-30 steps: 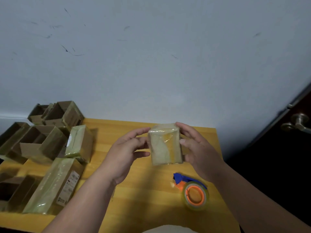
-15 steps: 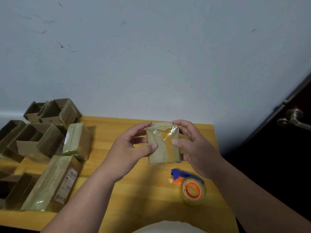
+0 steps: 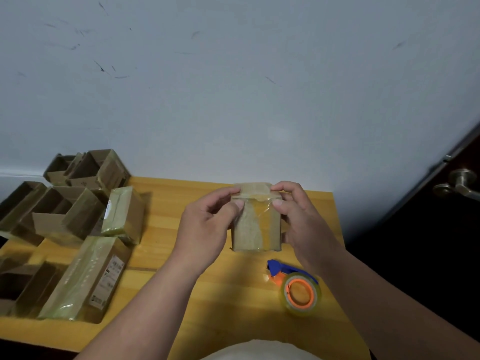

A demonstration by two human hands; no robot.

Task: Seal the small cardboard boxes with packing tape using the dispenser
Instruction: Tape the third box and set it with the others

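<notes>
A small cardboard box with clear tape across its front is held upright over the middle of the wooden table. My left hand grips its left side, thumb pressing the tape near the top edge. On the right side my right hand holds it too, thumb on the top corner and fingers curled behind. The tape dispenser, blue and orange with a clear roll, lies on the table below my right hand, untouched.
Several cardboard boxes crowd the table's left side: open ones at the back, a taped box and a long taped box with a label nearer me. A wall rises behind the table. A dark door with a metal handle is at right.
The box has come down and tilted toward the table. Both thumbs have slid up to the top edge, pressing the tape there. The dispenser has not moved.
</notes>
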